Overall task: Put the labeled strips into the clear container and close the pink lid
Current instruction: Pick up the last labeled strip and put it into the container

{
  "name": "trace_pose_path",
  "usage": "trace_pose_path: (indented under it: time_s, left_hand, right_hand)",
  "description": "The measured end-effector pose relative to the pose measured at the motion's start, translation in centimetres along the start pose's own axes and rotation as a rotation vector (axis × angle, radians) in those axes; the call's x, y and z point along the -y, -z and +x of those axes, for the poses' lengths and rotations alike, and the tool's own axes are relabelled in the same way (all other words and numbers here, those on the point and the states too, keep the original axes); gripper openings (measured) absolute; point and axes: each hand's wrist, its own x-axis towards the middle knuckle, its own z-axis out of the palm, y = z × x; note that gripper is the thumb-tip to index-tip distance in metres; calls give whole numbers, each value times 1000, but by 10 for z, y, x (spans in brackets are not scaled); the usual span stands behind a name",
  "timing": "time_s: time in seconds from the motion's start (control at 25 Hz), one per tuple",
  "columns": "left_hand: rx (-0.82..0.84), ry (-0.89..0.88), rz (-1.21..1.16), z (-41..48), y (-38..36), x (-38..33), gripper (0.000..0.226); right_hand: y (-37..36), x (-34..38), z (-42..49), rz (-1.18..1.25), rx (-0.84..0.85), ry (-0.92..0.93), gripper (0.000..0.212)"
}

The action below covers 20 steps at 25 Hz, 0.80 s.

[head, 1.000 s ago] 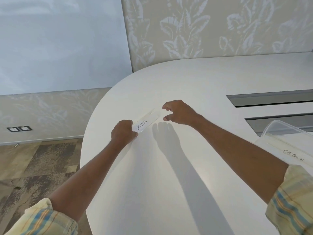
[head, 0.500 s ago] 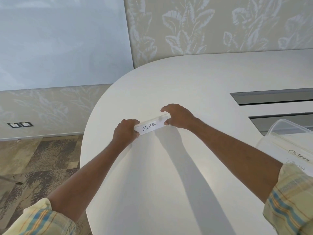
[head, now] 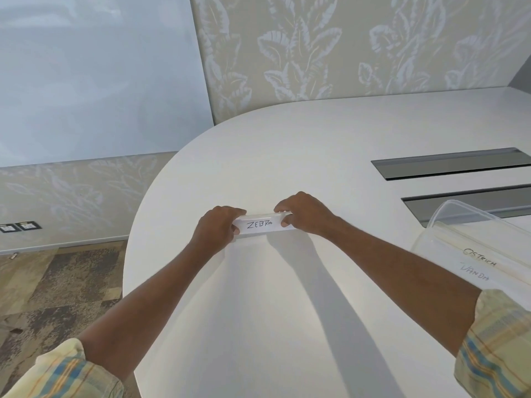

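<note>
Hands (head: pixel 218 225) (head: pixel 301 212) pinch ZEBRA strip (head: pixel 260 224) | clear container (head: pixel 448 222): OSTRICH strip (head: pixel 479 257) inside

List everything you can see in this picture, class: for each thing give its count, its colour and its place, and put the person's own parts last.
ZEBRA strip: one, white with dark handwriting, held level between both hands over the table.
Clear container: one, transparent, right edge of view on the table, open; no lid in view.
Strips in the container: at least two, pale, one reading OSTRICH; the other word is hard to read.
Table: one, white, rounded end.
Recessed slots: two, grey, in the table's right part.
Wall sockets: two, dark, low on the left wall.
Left hand: grips the strip's left end.
Right hand: grips its right end.
</note>
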Motion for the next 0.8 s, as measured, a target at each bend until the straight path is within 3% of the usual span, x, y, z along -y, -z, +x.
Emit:
trace_pose_path:
  time_s: [0.36, 0.8]
  left_hand:
    - [4, -197, -10, 10, 16, -54, 66]
    - [-62, -516, -31, 45, 21, -189, 62]
  right_hand:
    - [37, -37, -59, -24, -117, -83, 37]
    - [115, -109, -171, -22, -361, -308, 36]
